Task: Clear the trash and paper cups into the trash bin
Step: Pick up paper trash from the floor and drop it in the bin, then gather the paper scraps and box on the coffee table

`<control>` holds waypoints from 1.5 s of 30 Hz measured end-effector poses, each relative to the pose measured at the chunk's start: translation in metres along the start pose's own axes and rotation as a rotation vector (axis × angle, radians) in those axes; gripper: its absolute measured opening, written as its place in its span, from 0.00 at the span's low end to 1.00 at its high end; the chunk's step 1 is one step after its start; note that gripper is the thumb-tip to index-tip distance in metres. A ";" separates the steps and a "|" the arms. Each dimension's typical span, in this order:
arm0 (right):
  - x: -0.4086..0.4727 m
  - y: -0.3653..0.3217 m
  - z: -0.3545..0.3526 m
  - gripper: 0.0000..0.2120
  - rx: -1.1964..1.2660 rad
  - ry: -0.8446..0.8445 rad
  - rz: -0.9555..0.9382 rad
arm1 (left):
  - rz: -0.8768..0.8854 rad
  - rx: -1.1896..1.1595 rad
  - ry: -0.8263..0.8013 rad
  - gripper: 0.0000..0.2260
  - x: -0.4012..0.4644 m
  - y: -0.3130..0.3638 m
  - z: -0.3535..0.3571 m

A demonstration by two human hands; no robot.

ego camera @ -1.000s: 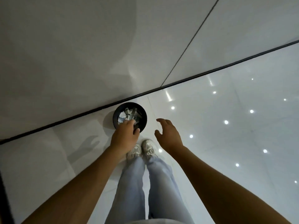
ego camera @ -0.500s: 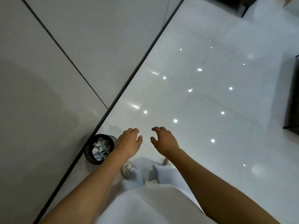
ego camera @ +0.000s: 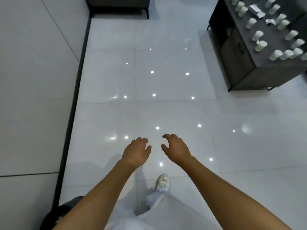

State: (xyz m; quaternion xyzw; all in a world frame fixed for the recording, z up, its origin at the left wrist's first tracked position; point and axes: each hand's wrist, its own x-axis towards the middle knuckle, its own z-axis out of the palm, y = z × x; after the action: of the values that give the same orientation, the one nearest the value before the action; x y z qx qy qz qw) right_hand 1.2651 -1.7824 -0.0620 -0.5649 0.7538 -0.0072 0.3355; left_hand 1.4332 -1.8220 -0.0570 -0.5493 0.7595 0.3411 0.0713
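Observation:
The black round trash bin [ego camera: 58, 213] stands on the floor at the lower left, against the wall, partly hidden by my left forearm. Both hands are stretched out over the white floor, empty, with loosely curled fingers: my left hand [ego camera: 137, 151] and my right hand [ego camera: 176, 147]. Far off at the upper right a dark table [ego camera: 245, 52] carries several pale paper cups [ego camera: 260, 45] and crumpled paper trash [ego camera: 256, 9].
A white wall with a dark skirting strip [ego camera: 74, 105] runs down the left side. Dark furniture [ego camera: 119, 7] stands at the top against the wall. Glossy white floor tiles [ego camera: 166, 80] lie between me and the table. My foot in a white shoe [ego camera: 162, 181] is stepping forward.
The view has swung away from the bin toward the room and the table. The bin has slid to the lower left corner. Both hands stay empty and raised.

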 end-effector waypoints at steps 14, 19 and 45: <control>0.072 0.192 -0.163 0.22 0.203 0.175 0.311 | 0.273 0.170 -0.109 0.18 0.191 0.229 -0.015; 0.129 0.228 -0.221 0.22 0.275 0.259 0.385 | 0.352 0.245 -0.125 0.17 0.279 0.290 -0.043; 0.440 0.464 -0.536 0.22 0.445 0.358 0.547 | 0.496 0.286 -0.186 0.18 0.701 0.629 -0.125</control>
State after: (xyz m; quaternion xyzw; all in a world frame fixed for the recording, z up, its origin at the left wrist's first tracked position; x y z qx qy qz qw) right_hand 0.5363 -2.1889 -0.0465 -0.2464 0.9031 -0.1791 0.3025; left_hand 0.6406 -2.3448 -0.0243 -0.2976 0.9011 0.2866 0.1316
